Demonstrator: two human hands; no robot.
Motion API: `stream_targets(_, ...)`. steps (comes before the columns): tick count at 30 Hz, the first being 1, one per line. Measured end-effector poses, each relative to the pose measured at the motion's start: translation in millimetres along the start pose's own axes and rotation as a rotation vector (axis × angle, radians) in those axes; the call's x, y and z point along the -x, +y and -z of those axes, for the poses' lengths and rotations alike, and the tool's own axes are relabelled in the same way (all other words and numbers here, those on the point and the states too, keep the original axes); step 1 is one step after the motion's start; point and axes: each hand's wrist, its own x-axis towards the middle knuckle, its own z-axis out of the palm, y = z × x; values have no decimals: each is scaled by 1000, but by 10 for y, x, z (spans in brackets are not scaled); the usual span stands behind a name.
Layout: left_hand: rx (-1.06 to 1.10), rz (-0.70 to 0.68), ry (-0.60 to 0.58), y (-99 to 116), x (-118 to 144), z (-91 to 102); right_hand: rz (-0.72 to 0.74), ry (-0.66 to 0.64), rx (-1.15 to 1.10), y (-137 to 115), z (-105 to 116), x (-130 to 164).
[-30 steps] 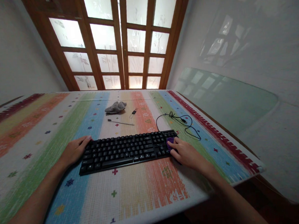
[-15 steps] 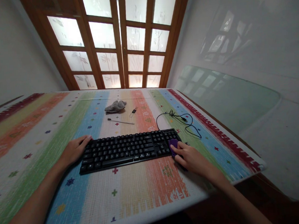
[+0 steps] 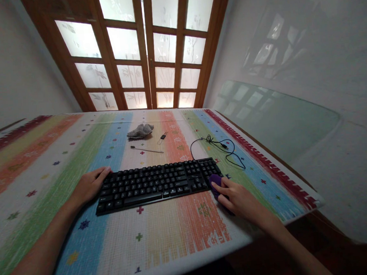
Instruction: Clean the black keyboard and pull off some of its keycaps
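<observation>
Nearest to us, our two forearms reached out over the striped cloth (image 3: 166, 236) that covered the worktop. Our right hand (image 3: 239, 198) was curled around a small purple object (image 3: 215, 181), which it pressed against the right end of the black keyboard (image 3: 157, 185); the fingers hid most of it, so we could not tell what it was, though the grip looked fit for rubbing or wiping along the keys. Our left hand (image 3: 90, 185) lay flat, fingers loosely together and holding nothing, against the keyboard's left end, seemingly to brace it so it would not slide under the other hand's push. The keyboard itself sat square across the middle of the cloth, parallel to the near edge.

Just beyond its right corner, its black cable (image 3: 217, 147) lay in a loose coil with the plug free, not connected to anything we could see. Farther back, well apart from the hands, lay a thin rod-like tool (image 3: 146, 149), a small dark clip-like item (image 3: 163, 136) and a crumpled grey rag (image 3: 140, 131), set aside within reach. Behind the worktop stood a wooden door with frosted panes (image 3: 146, 51).
</observation>
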Motion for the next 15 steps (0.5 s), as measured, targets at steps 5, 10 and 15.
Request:
stream_targets(5, 15, 3, -3, 17, 7, 9, -22, 8, -75, 57, 44, 45)
stream_targets(10, 21, 1, 13, -21, -11, -13, -40, 103, -139, 96, 112, 6)
stream_targets(15, 31, -17, 33, -79, -29, -42, -61, 203, -177, 107, 164, -111)
